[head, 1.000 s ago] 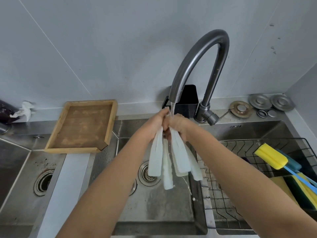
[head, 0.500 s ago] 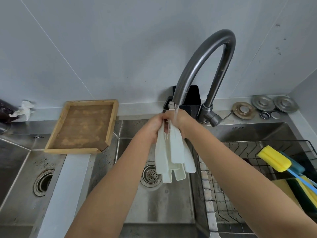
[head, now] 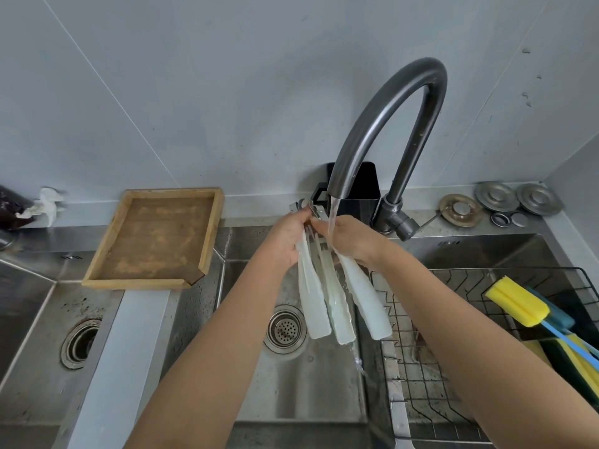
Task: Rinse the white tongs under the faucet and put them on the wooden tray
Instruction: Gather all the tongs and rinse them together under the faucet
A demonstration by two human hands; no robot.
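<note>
The tongs [head: 327, 296] looked like translucent white plastic, wet and glossy, with a small metal hinge. The faucet [head: 385, 124] was dark, smooth brushed metal. The tray [head: 155, 238] was matt, stained wood. The sink [head: 308, 390] was dull, spotted stainless steel.

tongs [head: 327, 296] under faucet [head: 389, 124], over sink [head: 291, 384] | tray [head: 155, 238] left | rack [head: 453, 351] right

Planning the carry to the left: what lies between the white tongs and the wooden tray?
In the head view, only the left hand and bare steel sink rim lie between the white tongs and the wooden tray.
</note>
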